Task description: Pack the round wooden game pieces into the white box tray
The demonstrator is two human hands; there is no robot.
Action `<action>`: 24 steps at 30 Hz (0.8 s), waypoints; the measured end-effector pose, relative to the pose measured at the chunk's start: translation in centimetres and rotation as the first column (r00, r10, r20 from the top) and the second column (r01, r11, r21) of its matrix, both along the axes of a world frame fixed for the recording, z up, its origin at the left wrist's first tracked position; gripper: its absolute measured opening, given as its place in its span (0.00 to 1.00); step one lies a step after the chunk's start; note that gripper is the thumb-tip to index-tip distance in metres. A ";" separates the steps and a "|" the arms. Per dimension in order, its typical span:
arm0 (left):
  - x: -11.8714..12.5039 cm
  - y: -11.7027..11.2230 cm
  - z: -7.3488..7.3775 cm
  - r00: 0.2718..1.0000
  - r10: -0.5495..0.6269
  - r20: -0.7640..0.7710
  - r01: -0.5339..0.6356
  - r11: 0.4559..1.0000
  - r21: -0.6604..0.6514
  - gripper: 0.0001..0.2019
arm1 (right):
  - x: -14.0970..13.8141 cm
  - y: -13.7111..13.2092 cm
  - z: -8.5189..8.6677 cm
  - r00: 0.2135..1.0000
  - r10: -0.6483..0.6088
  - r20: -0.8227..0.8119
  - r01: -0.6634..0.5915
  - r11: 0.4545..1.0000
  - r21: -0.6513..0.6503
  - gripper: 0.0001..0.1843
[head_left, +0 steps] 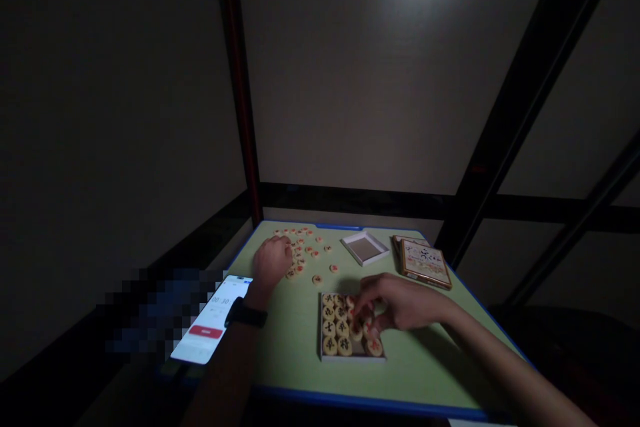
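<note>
A shallow white box on the green table holds several round wooden game pieces with black and red characters. My right hand hovers over the box's right half, its fingertips pinched on a piece in the tray. My left hand, with a dark watch on the wrist, rests curled on the table at the edge of a scatter of loose pieces and touches them. What its fingers hold is hidden.
A phone with a lit timer screen lies at the table's left edge under my left forearm. An empty white box lid and a decorated box lie at the back right. Dark posts and walls surround the table.
</note>
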State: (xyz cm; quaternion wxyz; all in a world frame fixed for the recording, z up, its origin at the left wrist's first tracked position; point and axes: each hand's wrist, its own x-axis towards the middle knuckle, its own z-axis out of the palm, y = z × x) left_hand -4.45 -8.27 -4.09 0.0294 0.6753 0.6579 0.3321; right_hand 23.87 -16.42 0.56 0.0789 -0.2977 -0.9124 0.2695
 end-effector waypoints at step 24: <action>-0.8 0.6 -2.5 0.904 -0.157 -0.399 0.073 0.973 -0.218 0.17 | -5.1 8.9 -8.2 0.896 -0.320 -0.307 0.393 0.894 0.215 0.19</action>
